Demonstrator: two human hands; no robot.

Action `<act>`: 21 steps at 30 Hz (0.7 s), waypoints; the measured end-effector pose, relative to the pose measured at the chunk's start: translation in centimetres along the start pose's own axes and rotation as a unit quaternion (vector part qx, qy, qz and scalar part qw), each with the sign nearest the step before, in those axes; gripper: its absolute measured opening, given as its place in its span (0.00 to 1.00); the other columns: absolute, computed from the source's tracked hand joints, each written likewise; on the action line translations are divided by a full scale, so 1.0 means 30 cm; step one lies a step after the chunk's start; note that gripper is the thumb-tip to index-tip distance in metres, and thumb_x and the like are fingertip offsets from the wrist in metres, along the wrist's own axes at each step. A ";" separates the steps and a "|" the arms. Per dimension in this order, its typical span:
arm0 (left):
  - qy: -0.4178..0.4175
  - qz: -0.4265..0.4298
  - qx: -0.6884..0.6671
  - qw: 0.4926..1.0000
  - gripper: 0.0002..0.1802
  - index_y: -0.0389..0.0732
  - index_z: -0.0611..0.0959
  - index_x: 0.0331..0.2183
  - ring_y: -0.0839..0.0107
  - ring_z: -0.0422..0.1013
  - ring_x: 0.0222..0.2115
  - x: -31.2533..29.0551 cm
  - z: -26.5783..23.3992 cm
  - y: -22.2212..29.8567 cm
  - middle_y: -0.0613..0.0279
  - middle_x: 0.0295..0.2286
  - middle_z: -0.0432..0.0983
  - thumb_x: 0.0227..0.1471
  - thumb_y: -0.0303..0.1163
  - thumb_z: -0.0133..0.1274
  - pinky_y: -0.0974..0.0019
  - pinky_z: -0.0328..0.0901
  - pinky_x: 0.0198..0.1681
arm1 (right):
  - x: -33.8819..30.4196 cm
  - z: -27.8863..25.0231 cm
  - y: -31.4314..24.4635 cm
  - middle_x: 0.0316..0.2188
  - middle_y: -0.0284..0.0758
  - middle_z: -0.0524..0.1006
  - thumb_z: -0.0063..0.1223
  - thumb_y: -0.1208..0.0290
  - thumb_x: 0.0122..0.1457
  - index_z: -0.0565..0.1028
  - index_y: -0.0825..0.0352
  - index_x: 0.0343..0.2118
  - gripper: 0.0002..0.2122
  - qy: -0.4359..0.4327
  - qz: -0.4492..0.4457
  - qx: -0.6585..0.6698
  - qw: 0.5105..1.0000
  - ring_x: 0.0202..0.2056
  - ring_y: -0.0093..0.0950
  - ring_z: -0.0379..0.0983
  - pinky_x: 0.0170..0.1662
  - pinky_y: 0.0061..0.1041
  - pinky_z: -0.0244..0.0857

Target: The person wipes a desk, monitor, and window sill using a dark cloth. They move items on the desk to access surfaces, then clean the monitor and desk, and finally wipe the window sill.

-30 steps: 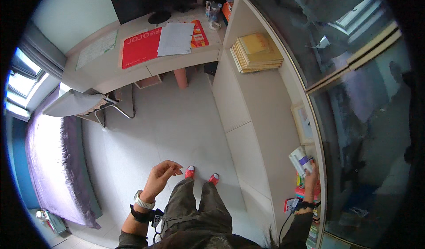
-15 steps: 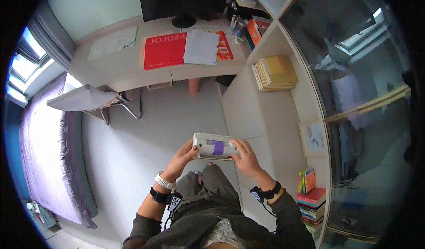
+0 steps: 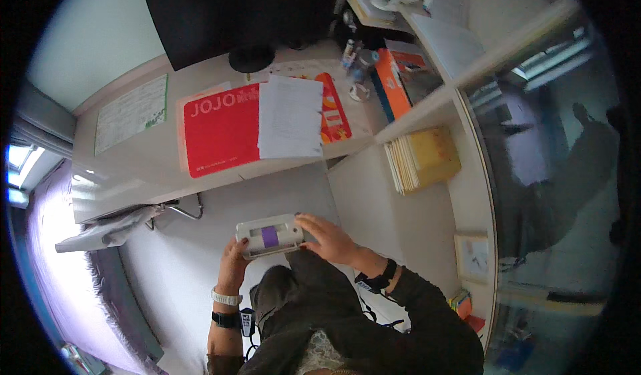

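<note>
Between my two hands is a white rectangular case [image 3: 254,237] with rounded corners and a purple patch across its middle. I cannot make out what kind of case it is. My left hand [image 3: 234,263] grips its left end, the thumb lying on the near corner. At the other end my right hand [image 3: 332,241] holds on, with fingers over the top edge and the thumb below. The case is in the air above my legs, a little short of the desk's front edge.
Ahead stands a desk [image 3: 127,171] with a red folder [image 3: 220,131], white papers [image 3: 290,121] and a black monitor [image 3: 244,15]. To the right, a shelf unit holds yellow books [image 3: 431,158]. A chair [image 3: 107,231] with grey cloth and a purple-covered bed [image 3: 67,261] are at left.
The desk and shelves now appear nearer and larger, and the view has turned. One of my legs has come forward. Both hands still hold the white case, now farther left in view.
</note>
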State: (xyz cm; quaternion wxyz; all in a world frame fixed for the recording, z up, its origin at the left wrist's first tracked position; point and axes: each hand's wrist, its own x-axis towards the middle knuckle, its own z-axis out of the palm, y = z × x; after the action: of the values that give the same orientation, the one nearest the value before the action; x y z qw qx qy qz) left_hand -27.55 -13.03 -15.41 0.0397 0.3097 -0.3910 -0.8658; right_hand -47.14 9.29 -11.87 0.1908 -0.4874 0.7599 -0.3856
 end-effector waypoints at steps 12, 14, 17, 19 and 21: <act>0.121 0.129 -0.016 0.984 0.29 0.36 0.71 0.55 0.62 0.70 0.51 0.840 -0.301 0.554 0.57 0.50 0.73 0.59 0.45 0.52 0.61 0.66 0.54 | 0.524 -0.298 0.296 0.37 0.38 0.78 0.50 0.78 0.61 0.77 0.65 0.46 0.12 0.005 0.153 0.001 0.988 0.36 0.35 0.76 0.41 0.29 0.70; 0.115 0.123 -0.025 0.985 0.29 0.36 0.72 0.55 0.64 0.70 0.51 1.021 -0.363 0.626 0.58 0.50 0.73 0.59 0.45 0.52 0.62 0.66 0.53 | 0.577 -0.311 0.321 0.37 0.38 0.79 0.49 0.77 0.62 0.76 0.65 0.47 0.11 0.016 0.168 -0.005 0.986 0.37 0.35 0.76 0.41 0.29 0.70; 0.075 0.125 -0.032 0.989 0.24 0.39 0.75 0.51 0.66 0.71 0.48 1.255 -0.458 0.677 0.59 0.48 0.73 0.60 0.44 0.53 0.62 0.68 0.48 | 0.642 -0.329 0.357 0.39 0.38 0.79 0.49 0.77 0.62 0.76 0.66 0.47 0.11 0.033 0.281 0.032 0.959 0.40 0.30 0.77 0.44 0.28 0.70; 0.101 0.214 0.138 0.962 0.22 0.40 0.76 0.50 0.67 0.71 0.45 1.377 -0.507 0.683 0.60 0.44 0.73 0.60 0.44 0.52 0.62 0.68 0.44 | 0.672 -0.350 0.387 0.40 0.36 0.79 0.50 0.76 0.63 0.76 0.67 0.47 0.11 0.075 0.274 0.054 0.957 0.43 0.28 0.76 0.46 0.28 0.70; 0.140 0.192 0.189 0.953 0.21 0.41 0.76 0.50 0.68 0.71 0.39 1.455 -0.563 0.707 0.62 0.39 0.72 0.60 0.43 0.51 0.61 0.67 0.39 | 0.691 -0.383 0.426 0.41 0.34 0.80 0.51 0.75 0.64 0.75 0.68 0.48 0.11 0.147 0.291 0.137 0.935 0.44 0.26 0.75 0.48 0.28 0.70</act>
State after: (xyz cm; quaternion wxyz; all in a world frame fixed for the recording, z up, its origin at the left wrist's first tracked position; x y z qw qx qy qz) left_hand -56.79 -52.30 -31.07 0.2004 0.3487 -0.5902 -0.7000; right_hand -71.73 -1.61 -12.72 0.2456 -0.1522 0.8277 -0.4811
